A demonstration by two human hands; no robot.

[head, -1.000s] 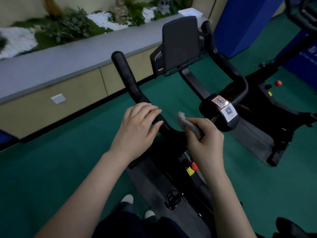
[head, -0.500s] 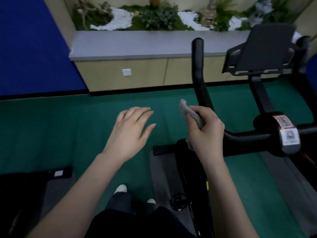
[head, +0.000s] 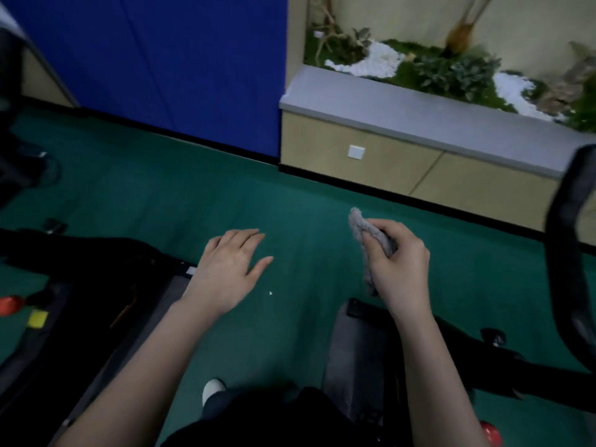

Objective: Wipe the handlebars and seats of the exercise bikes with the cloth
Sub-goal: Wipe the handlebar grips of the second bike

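Cloth [head: 362,230] bunched in right hand [head: 400,269], fingers curled round it, mid-air over the green floor [head: 193,195]. Left hand [head: 230,269] empty, fingers straight. Cloth looks soft, light, floppy — prob. best held wadded at the middle, a pad poking out for the handlebar [head: 564,253] at far right.

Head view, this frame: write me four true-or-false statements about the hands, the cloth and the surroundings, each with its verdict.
1. The right hand grips the grey cloth. True.
2. The left hand rests on a handlebar. False: it hovers open above the green floor, touching nothing.
3. The grey cloth is pressed against a handlebar. False: it is held in the air, apart from the black handlebar at the right edge.
4. A ledge with plants stands next to a blue wall panel. True.
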